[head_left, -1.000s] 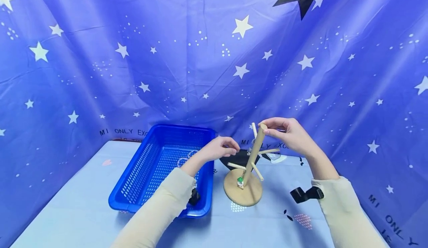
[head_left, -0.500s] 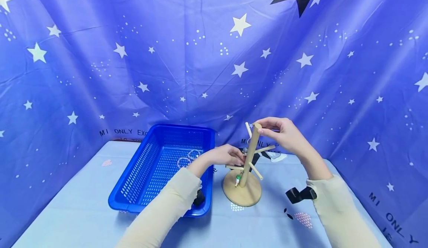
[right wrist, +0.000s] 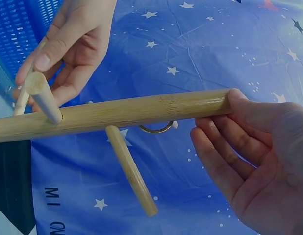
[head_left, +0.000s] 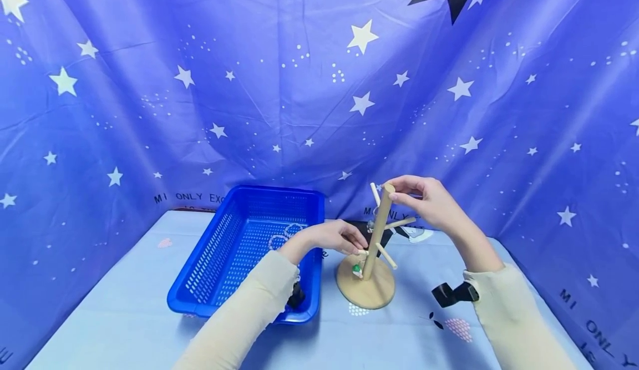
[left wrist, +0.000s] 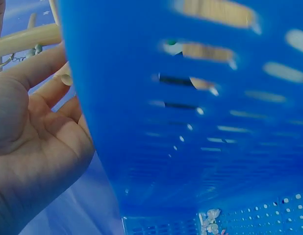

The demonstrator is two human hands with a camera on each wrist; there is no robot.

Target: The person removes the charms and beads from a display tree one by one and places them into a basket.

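A wooden tree stand (head_left: 383, 220) with a round base and several pegs leans slightly on the table. My right hand (head_left: 424, 198) pinches the top of its post between thumb and fingers, as the right wrist view also shows. At the low left peg, my left hand (head_left: 341, 236) has its thumb and fingers around the peg, whose pale end (left wrist: 66, 79) shows among the fingers. A green and white charm (head_left: 356, 270) hangs below that peg. Higher up, a ring-shaped band (right wrist: 159, 129) with grey beads (head_left: 370, 226) hangs behind the post.
Left of the stand is a blue perforated basket (head_left: 177, 298), with clear beaded bracelets (head_left: 277, 241) inside. The left forearm crosses over its right wall. A patterned cloth (head_left: 115, 298) covers the table, and a starry curtain (head_left: 279, 109) hangs behind.
The left hand has moved right and down from beside the stand onto its low left peg. The stand's tilt has shifted slightly; the right hand keeps holding its top.
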